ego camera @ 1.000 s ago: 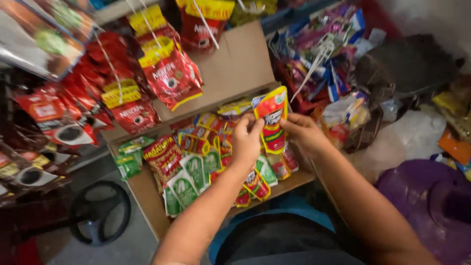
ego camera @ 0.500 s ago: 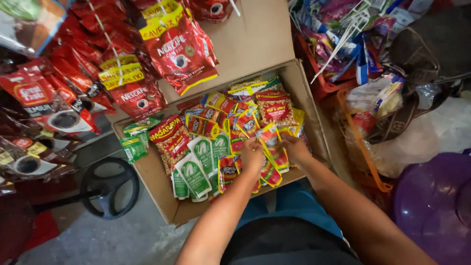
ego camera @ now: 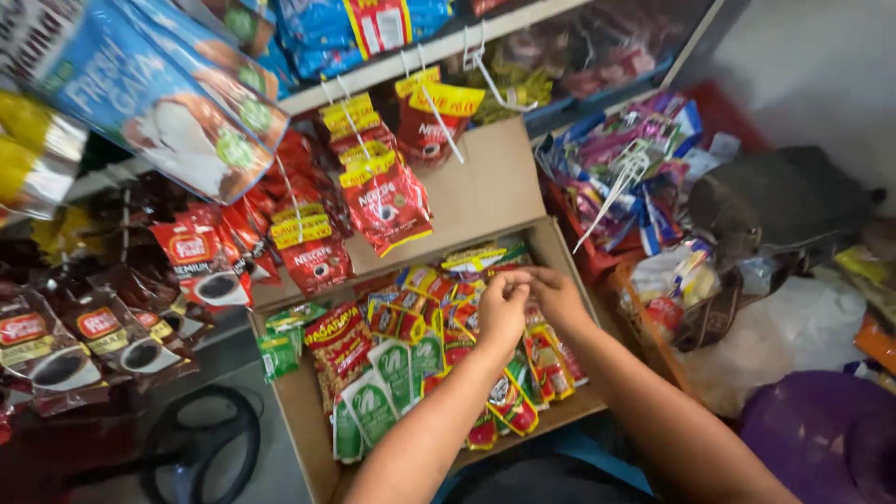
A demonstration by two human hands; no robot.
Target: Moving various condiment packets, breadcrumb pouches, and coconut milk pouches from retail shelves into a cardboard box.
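Sachets [ego camera: 439, 345] crammed in the cardboard box [ego camera: 299, 411] may spill if both hands [ego camera: 504, 303], seemingly pinching one packet, tug.

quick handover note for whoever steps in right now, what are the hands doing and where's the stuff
Left hand: over the middle of the cardboard box, fingers curled down among the sachets; whether it grips one cannot be told.
Right hand: beside the left, fingertips touching it, over the yellow and red sachets on the box's right side.
In the box: green and white sachets and a red snack packet on the left, mixed red and yellow ones in the middle and right.
Around: red coffee sachet strips hang from hooks above the box flap.
Done: the box is nearly full, packed in rows.
Left: both hands are in the middle row, nothing lifted out.
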